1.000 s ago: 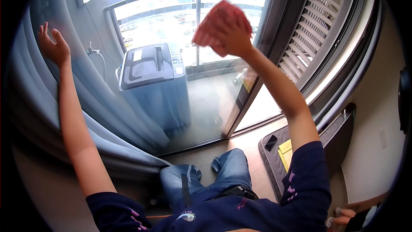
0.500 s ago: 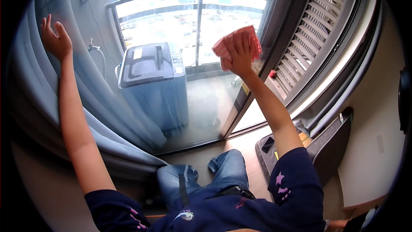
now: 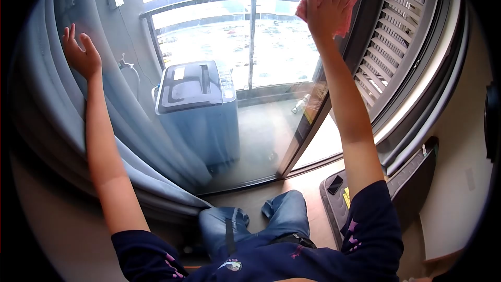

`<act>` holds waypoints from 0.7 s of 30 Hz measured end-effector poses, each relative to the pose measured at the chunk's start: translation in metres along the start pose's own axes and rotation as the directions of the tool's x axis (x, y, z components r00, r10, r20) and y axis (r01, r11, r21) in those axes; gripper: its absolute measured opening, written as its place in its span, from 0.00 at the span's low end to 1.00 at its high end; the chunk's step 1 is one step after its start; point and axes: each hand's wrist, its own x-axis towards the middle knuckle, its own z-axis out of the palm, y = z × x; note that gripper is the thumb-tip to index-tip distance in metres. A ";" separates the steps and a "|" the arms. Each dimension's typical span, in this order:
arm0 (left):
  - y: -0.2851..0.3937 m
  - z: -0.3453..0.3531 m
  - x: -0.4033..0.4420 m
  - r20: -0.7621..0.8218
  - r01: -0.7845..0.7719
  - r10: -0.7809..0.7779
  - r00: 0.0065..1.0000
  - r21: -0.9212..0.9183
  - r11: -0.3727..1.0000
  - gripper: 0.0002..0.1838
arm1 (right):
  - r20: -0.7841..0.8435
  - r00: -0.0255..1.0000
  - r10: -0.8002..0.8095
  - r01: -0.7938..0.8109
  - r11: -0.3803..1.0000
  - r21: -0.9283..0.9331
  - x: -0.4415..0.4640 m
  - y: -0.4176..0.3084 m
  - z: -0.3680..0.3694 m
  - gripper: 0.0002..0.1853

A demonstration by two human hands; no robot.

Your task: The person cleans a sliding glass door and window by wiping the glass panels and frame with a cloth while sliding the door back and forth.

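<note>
My right hand (image 3: 326, 18) presses a folded pink-and-white cloth (image 3: 348, 8) against the upper right of the glass door (image 3: 261, 141), near its dark frame. The fingers point upward over the cloth. On the other side, my left hand (image 3: 83, 55) is raised at the grey-blue curtain (image 3: 117, 109), its fingers apart and nothing in it. Whether that palm touches the curtain or holds it back, I cannot tell.
Behind the glass stand a washing machine (image 3: 195, 109) and a balcony railing (image 3: 252, 42). Louvred shutters (image 3: 386, 42) are at the right. A phone (image 3: 335, 185) lies on a grey quilted mat (image 3: 330, 203) on the floor to my right.
My right hand has moved up and to the right across the glass with the cloth. My left hand keeps its place at the curtain; the whole view has shifted slightly.
</note>
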 end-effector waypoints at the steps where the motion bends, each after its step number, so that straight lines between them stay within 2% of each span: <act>1: 0.000 0.001 -0.001 -0.002 -0.001 0.001 1.000 0.003 1.000 0.27 | -0.041 0.999 0.027 -0.027 1.000 -0.001 -0.009 -0.013 0.004 0.25; 2: -0.001 0.001 -0.001 -0.004 -0.001 0.001 1.000 -0.008 1.000 0.27 | 0.092 0.995 0.041 -0.050 0.994 0.099 -0.028 -0.028 -0.004 0.28; 3: -0.001 0.002 -0.001 -0.005 -0.003 0.003 1.000 -0.006 1.000 0.26 | 0.278 0.960 -0.037 0.036 0.999 0.009 -0.057 -0.044 -0.018 0.29; 4: -0.001 0.001 -0.001 -0.005 -0.004 0.004 1.000 -0.004 1.000 0.26 | 0.393 0.904 -0.168 0.141 0.985 0.098 -0.077 -0.060 -0.037 0.28; 6: 0.002 0.001 -0.001 -0.002 -0.002 0.002 1.000 -0.003 1.000 0.26 | 0.440 0.820 -0.366 0.212 0.908 0.361 -0.122 -0.081 -0.070 0.25; 7: 0.003 0.000 0.000 0.000 0.000 0.000 1.000 -0.002 1.000 0.26 | 0.480 0.772 -0.417 0.163 0.860 0.484 -0.144 -0.085 -0.083 0.22; 8: 0.004 -0.001 0.000 0.001 0.001 -0.001 1.000 0.001 1.000 0.26 | 0.474 0.680 -0.560 0.244 0.781 0.574 -0.158 -0.084 -0.092 0.19; 9: 0.005 -0.002 -0.001 0.009 0.009 -0.009 1.000 -0.003 1.000 0.26 | 0.447 0.634 -0.631 0.263 0.719 0.643 -0.148 -0.084 -0.099 0.19; 11: 0.004 -0.001 0.000 0.014 0.014 -0.013 1.000 -0.005 1.000 0.26 | 0.453 0.577 -0.680 0.300 0.692 0.657 -0.121 -0.075 -0.096 0.19; 12: 0.003 0.000 0.001 0.007 0.011 -0.011 1.000 -0.010 1.000 0.27 | 0.435 0.619 -0.654 0.316 0.714 0.625 -0.115 -0.065 -0.084 0.19; 14: 0.003 0.000 0.000 0.000 0.018 -0.018 1.000 -0.024 1.000 0.29 | 0.338 0.797 -0.501 0.363 0.844 0.395 -0.065 -0.049 -0.064 0.18; 15: 0.004 -0.001 0.000 0.002 0.019 -0.019 1.000 -0.020 1.000 0.28 | 0.369 0.835 -0.409 0.321 0.905 0.278 -0.056 -0.028 -0.039 0.19; 16: 0.006 -0.002 0.000 0.007 0.018 -0.018 1.000 -0.015 1.000 0.27 | 0.280 0.911 -0.301 0.273 0.952 0.135 -0.033 -0.015 -0.020 0.20; 17: 0.006 -0.003 0.000 0.013 0.016 -0.016 1.000 -0.008 1.000 0.25 | 0.112 0.985 -0.133 0.126 0.990 0.067 -0.008 -0.011 -0.008 0.21; 18: 0.007 -0.003 0.001 0.015 0.020 -0.020 1.000 -0.004 1.000 0.25 | 0.095 0.993 0.070 -0.081 0.990 0.111 0.007 -0.006 0.001 0.24; 20: 0.006 -0.003 0.000 0.023 0.017 -0.017 1.000 0.006 1.000 0.25 | -0.023 0.977 0.213 -0.214 0.976 -0.042 0.012 -0.020 0.016 0.25; 21: 0.006 -0.003 0.000 0.027 0.019 -0.020 0.999 0.005 1.000 0.25 | -0.015 0.971 0.237 -0.238 0.969 -0.068 0.005 -0.040 0.020 0.26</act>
